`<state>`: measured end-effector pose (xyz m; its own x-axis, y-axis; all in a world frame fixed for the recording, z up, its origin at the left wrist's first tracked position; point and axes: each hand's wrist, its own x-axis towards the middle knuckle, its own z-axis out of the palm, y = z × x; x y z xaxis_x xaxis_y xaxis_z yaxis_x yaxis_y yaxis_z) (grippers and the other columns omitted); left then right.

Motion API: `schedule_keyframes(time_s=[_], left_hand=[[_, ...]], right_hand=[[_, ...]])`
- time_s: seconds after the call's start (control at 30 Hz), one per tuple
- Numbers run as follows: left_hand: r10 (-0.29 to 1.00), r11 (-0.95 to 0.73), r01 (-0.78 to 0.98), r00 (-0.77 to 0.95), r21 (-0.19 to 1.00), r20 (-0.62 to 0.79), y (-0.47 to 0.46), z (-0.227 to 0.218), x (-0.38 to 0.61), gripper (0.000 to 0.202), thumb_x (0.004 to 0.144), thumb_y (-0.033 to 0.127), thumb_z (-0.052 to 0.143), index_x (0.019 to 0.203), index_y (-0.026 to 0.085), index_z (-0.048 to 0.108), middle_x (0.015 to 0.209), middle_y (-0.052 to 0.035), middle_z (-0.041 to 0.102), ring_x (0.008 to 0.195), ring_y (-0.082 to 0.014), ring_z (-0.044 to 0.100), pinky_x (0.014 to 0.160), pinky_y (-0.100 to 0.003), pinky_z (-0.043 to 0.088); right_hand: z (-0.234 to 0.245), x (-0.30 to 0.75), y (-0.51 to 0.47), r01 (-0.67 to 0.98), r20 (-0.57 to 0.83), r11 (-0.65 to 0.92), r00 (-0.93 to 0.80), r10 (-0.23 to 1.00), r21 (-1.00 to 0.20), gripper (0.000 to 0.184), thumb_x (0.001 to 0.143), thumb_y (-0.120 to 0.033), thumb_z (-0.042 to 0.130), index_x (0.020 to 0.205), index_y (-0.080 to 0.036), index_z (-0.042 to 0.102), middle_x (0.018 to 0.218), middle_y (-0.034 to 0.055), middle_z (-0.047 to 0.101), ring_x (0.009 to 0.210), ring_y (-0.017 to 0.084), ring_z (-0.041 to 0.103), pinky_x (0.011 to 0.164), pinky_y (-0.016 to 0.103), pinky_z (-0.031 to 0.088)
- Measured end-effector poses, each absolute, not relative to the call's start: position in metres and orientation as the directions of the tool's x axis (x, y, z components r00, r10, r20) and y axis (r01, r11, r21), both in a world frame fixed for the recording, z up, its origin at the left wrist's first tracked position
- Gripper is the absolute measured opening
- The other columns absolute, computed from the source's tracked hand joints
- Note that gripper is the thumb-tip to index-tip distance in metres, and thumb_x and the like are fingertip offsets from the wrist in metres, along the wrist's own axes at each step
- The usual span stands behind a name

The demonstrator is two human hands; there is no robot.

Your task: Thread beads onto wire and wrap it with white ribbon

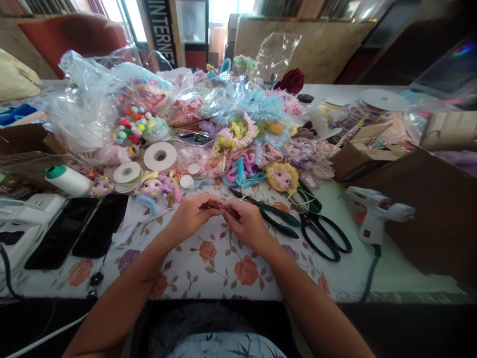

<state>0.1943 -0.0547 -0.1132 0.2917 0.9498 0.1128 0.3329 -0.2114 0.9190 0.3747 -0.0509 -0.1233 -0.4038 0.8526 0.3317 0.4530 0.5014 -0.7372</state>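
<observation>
My left hand and my right hand meet fingertip to fingertip above the flowered tablecloth. Both are closed in a pinch, and whatever lies between the fingers is too small to make out. Just right of my right hand lie green-handled pliers, with black-handled scissors beside them. Beyond the hands are a doll head with yellow curly trim, pink and blue fuzzy stems, and a doll head with purple curls.
A white glue gun stands at the right by a cardboard box. Two dark phones lie left, near a white power strip. Ribbon spools, a thread cone, pompoms and plastic-wrapped trims crowd the back.
</observation>
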Motion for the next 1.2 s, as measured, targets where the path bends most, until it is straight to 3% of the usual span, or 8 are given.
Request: schedule_keyframes(time_s=[0.17,0.37,0.6,0.83,1.03,1.2], left_hand=[[0.938,-0.217,0.330,0.331,0.919,0.103,-0.056,-0.111,0.193,0.012,0.082,0.027,0.060,0.091,0.019,0.060,0.085,-0.0023,0.066,0.079,-0.0151,0.063,0.071,-0.026,0.051],[0.946,-0.098,0.209,0.323,0.973,0.026,-0.055,-0.111,0.191,0.025,0.081,0.028,0.062,0.101,0.020,0.052,0.083,-0.0021,0.063,0.070,-0.0123,0.059,0.058,-0.022,0.046],[0.952,-0.052,0.218,0.306,0.975,-0.018,-0.055,-0.108,0.186,0.022,0.078,0.023,0.064,0.095,0.019,0.049,0.077,-0.0002,0.061,0.067,-0.0111,0.057,0.058,-0.023,0.044],[0.950,-0.027,0.228,0.308,0.973,-0.046,-0.055,-0.101,0.177,0.022,0.078,0.023,0.064,0.093,0.019,0.050,0.078,-0.0005,0.061,0.070,-0.0121,0.057,0.062,-0.025,0.047],[0.949,-0.034,0.237,0.313,0.971,-0.043,-0.054,-0.106,0.177,0.023,0.077,0.026,0.065,0.093,0.019,0.051,0.076,-0.0008,0.061,0.067,-0.0124,0.058,0.061,-0.026,0.047],[0.955,-0.024,0.181,0.295,0.983,-0.031,-0.053,-0.109,0.179,0.023,0.077,0.028,0.067,0.092,0.019,0.052,0.078,-0.0004,0.061,0.069,-0.0119,0.058,0.062,-0.024,0.047]], right_hand=[[-0.117,0.375,-0.051,0.425,0.275,0.439,-0.394,0.877,-0.792,0.013,0.085,-0.022,0.052,0.079,-0.017,0.062,0.065,0.0005,0.057,0.060,0.012,0.049,0.058,0.024,0.038],[-0.113,0.377,-0.051,0.370,0.218,0.377,-0.406,0.888,-0.849,0.015,0.087,-0.027,0.054,0.081,-0.016,0.063,0.067,0.0005,0.058,0.059,0.011,0.048,0.056,0.022,0.039],[-0.112,0.380,-0.048,0.390,0.209,0.368,-0.393,0.895,-0.844,0.016,0.085,-0.028,0.057,0.082,-0.016,0.066,0.068,0.0014,0.062,0.058,0.011,0.049,0.054,0.023,0.038],[-0.109,0.400,-0.034,0.394,0.154,0.319,-0.397,0.905,-0.862,0.017,0.081,-0.032,0.062,0.080,-0.017,0.069,0.070,0.0009,0.060,0.048,0.008,0.040,0.046,0.023,0.032],[-0.116,0.398,-0.034,0.402,0.244,0.384,-0.357,0.902,-0.831,0.013,0.079,-0.026,0.064,0.087,-0.018,0.071,0.087,0.0037,0.062,0.048,0.006,0.039,0.048,0.023,0.035],[-0.115,0.386,-0.042,0.371,0.403,0.487,-0.284,0.870,-0.791,0.010,0.083,-0.022,0.059,0.083,-0.019,0.068,0.085,0.0042,0.062,0.053,0.008,0.049,0.052,0.024,0.042]])
